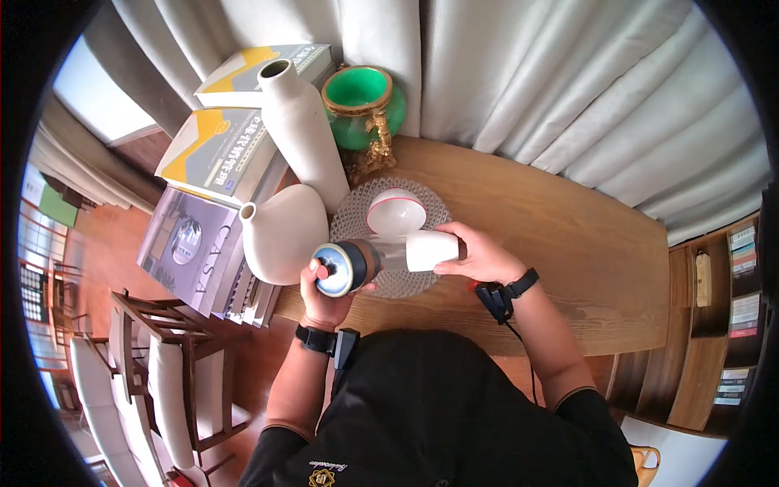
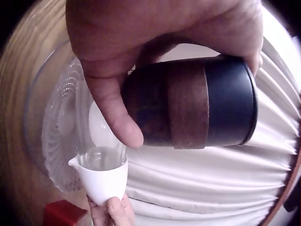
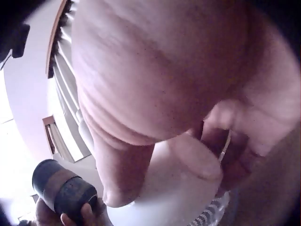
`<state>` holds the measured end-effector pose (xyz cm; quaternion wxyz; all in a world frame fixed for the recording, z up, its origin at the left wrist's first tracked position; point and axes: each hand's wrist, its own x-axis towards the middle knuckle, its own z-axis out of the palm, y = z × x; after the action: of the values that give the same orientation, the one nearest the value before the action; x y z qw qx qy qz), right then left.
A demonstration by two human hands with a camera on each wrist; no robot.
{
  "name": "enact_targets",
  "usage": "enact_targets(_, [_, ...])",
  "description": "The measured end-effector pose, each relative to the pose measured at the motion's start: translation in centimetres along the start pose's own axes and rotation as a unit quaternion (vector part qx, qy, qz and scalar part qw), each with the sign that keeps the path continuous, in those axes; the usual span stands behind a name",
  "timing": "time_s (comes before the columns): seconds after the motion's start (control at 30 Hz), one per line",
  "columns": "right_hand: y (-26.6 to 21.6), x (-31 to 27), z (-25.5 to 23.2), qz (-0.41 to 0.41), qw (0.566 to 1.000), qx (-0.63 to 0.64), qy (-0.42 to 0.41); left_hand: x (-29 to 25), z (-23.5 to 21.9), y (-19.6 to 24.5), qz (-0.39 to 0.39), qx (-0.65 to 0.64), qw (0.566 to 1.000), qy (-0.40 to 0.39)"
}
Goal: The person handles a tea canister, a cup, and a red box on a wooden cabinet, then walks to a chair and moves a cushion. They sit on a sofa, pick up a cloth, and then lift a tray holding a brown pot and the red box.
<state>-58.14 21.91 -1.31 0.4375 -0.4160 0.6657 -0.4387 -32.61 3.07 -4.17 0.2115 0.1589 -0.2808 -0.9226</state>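
My left hand (image 1: 326,303) grips a dark blue cylindrical container (image 2: 230,101) with a brown band around its middle. Its near end (image 1: 334,274) looks pale blue with a small red spot in the head view. Opposite it, my right hand (image 1: 485,255) holds a small white spouted pitcher (image 1: 430,251) tipped on its side, mouth facing the container. A clear glass cup (image 2: 101,157) reaches into the pitcher's mouth in the left wrist view. Below both hands lies a patterned glass plate (image 1: 350,213), with a white bowl (image 1: 396,214) with a pink rim on it.
At the left stand a tall white vase (image 1: 304,130) and a rounded white vase (image 1: 288,235), beside stacked books (image 1: 215,154). A green pot (image 1: 361,122) with gold trim is behind the plate. The wooden table (image 1: 560,243) extends right, toward a bookshelf (image 1: 698,341).
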Motion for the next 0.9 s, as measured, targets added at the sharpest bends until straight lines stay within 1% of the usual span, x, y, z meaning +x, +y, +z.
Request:
enact_targets(0.03, [-0.3,0.2,0.2,-0.033,0.998,-0.060,0.009,0.0,-0.2,0.0,-0.003,-0.009,1.000,-0.002])
enact_targets(0.07, [-0.5,0.3,0.4,-0.066,0.991,-0.119,0.016,0.0,-0.4,0.0,-0.007,-0.004,1.000,0.018])
enact_targets(0.1, [-0.6,0.4,0.4,-0.062,0.991,-0.118,0.010,-0.1,-0.6,-0.1,-0.007,-0.007,1.000,0.024])
enact_targets(0.17, [-0.8,0.5,0.4,-0.060,0.985,-0.160,0.023,-0.1,-0.1,0.4,-0.009,0.013,1.000,0.015])
enact_targets(0.2, [-0.3,0.7,0.4,-0.074,0.984,-0.160,0.025,-0.2,0.4,0.7,-0.005,0.018,1.000,0.008])
enact_targets(0.3, [0.3,0.8,0.4,-0.067,0.977,-0.199,0.026,0.2,-0.1,0.6,-0.004,0.032,0.999,0.026])
enact_targets(0.33, [0.7,1.0,0.3,-0.067,0.977,-0.199,0.025,0.3,-0.1,0.7,-0.003,0.031,0.999,0.027])
enact_targets(0.4, [1.4,1.5,0.1,-0.111,0.970,-0.214,0.021,0.5,0.2,0.9,-0.008,0.027,0.999,0.042])
enact_targets(0.5, [1.6,1.7,0.2,-0.119,0.965,-0.232,0.030,0.6,0.5,1.1,-0.009,0.033,0.998,0.053])
enact_targets(0.63, [1.7,1.8,0.3,-0.112,0.976,-0.180,0.041,0.9,0.7,1.3,-0.010,0.024,0.998,0.050])
enact_targets(0.7, [2.3,2.2,-0.1,-0.100,0.982,-0.157,0.014,1.1,1.4,1.6,-0.012,0.010,0.999,0.047])
enact_targets(0.9, [1.0,2.3,-0.3,-0.080,0.974,-0.210,0.010,1.3,2.3,2.0,-0.016,0.015,0.999,0.049])
